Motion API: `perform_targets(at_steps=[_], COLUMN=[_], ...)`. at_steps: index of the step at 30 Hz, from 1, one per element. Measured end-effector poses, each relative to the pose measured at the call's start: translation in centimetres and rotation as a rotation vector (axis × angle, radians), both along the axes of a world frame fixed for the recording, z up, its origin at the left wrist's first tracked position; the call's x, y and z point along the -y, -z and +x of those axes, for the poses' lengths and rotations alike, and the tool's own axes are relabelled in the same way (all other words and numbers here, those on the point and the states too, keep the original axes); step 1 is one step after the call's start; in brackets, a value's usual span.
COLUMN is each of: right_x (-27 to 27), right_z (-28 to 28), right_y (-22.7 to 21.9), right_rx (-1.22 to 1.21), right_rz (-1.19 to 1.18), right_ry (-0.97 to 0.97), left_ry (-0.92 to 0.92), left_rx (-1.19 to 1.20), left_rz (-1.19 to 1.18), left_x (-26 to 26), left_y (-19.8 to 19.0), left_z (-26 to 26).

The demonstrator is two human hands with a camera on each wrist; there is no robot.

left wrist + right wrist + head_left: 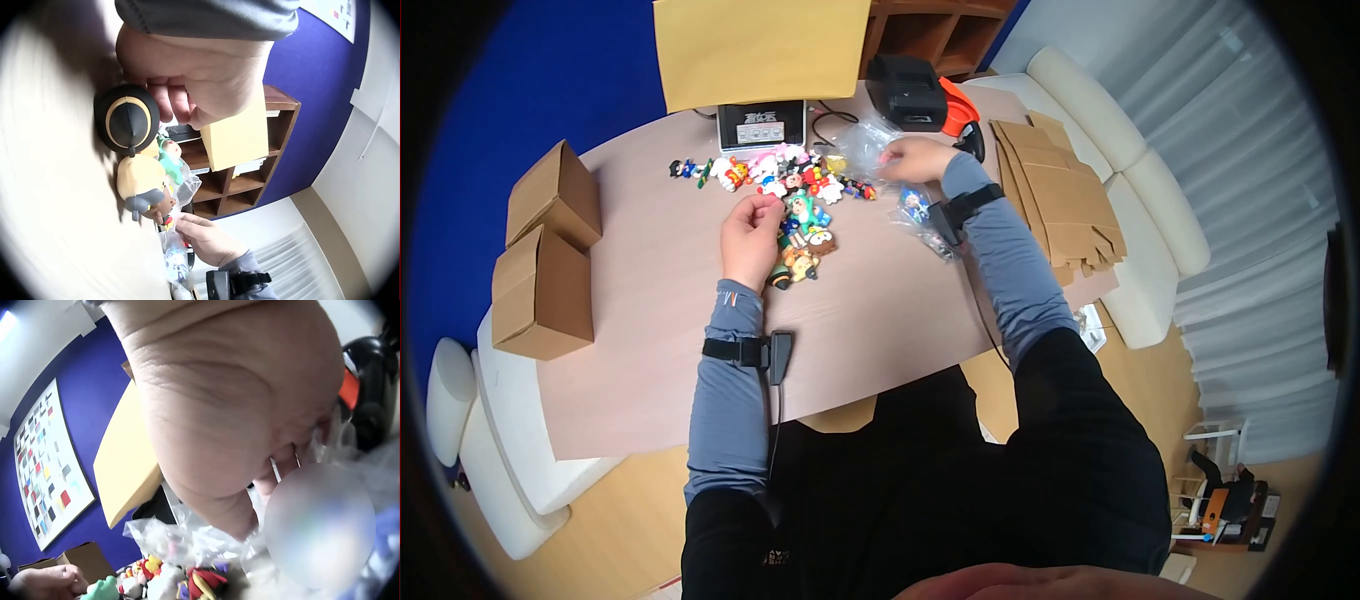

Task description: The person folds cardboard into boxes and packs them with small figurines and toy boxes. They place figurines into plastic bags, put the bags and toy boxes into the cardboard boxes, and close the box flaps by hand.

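Observation:
Loosely curled, my left hand (752, 240) is beside the toy figurines, its fingertips right by a green figurine (804, 212). In the left wrist view its fingers hang just behind a figurine with a black hat (130, 120), and nothing shows between them. With my right hand (920, 160) I pinch a clear plastic bag (862, 145) at the far side of the pile; in the right wrist view the crumpled plastic surrounds the fingers, and the fingertips are partly hidden. Under the right wrist lies a bagged blue figurine (915, 205). A brown-faced figurine (822, 241) sits below the green one.
More colourful figurines (730, 172) spread across the back of the table (650, 320). Two cardboard boxes (540, 290) stand at the left. Flattened cardboard (1055, 200) lies at the right. Behind are a labelled device (761, 127), a yellow panel (760, 55) and a black machine (907, 92).

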State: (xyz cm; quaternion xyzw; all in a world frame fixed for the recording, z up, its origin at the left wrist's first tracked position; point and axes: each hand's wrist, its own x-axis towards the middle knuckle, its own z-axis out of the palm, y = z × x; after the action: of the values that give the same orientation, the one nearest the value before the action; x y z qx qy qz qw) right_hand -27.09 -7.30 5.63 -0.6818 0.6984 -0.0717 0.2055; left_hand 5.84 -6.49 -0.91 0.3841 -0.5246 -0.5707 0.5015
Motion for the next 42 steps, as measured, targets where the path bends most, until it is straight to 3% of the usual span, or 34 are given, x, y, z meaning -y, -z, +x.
perform_targets(at_steps=[3,5,6,8,10,12,13,15,16,18,24,29,33,39,42], right_x=[-1.9,-3.5,-4.3,-5.8,-7.2,-8.4,-8.4,-8.4,-8.2,-7.5,-7.6,-8.0,-7.7,-7.6,-7.5], right_z=[1.5,4.1,5.6,8.5,11.4,14.0,14.9,16.1,16.1,15.8,14.8,14.2,14.4,14.6,14.6], right_y=[-1.9,-2.7,-2.8,-2.5,-0.6,-0.6,-0.1,1.6,2.3,3.6,4.2,4.2,4.0,3.8,3.8], right_rx=[-0.336,-0.368,-0.347,0.217,0.484,0.543,0.55,0.76,0.764,1.013,1.217,1.255,1.28,1.249,1.244], right_rz=[-0.447,-0.732,-0.729,-0.479,-0.223,0.249,0.243,0.509,0.508,0.386,0.292,0.311,0.331,0.35,0.348], right_ry=[0.0,0.108,0.1,0.08,-0.156,-0.307,-0.305,-0.306,-0.298,-0.239,-0.252,-0.314,-0.341,-0.322,-0.328], left_ry=[-0.017,-0.011,-0.018,-0.026,-0.033,-0.04,-0.047,-0.047,-0.053,-0.037,-0.061,-0.128,-0.238,-0.543,-0.792], left_rx=[-0.017,-0.006,-0.002,0.003,0.014,0.015,0.0,0.014,0.022,0.023,-0.014,-0.043,-0.042,0.511,1.136], left_rz=[-0.01,-0.005,-0.011,-0.008,-0.013,-0.013,-0.009,-0.013,-0.012,0.02,-0.03,-0.133,-0.176,-0.63,-0.76], left_x=[0.1,0.1,-0.1,0.2,0.4,0.6,0.6,0.5,0.4,-0.1,-0.2,-0.6,0.8,3.1,3.6], left_y=[0.3,0.3,-0.1,0.4,0.7,0.9,1.0,0.7,0.6,0.0,0.0,-1.5,-2.1,-8.6,-12.6], left_z=[-0.1,-0.1,-0.1,0.1,0.1,0.3,0.3,0.4,0.4,0.4,0.2,1.0,5.1,18.5,25.5])
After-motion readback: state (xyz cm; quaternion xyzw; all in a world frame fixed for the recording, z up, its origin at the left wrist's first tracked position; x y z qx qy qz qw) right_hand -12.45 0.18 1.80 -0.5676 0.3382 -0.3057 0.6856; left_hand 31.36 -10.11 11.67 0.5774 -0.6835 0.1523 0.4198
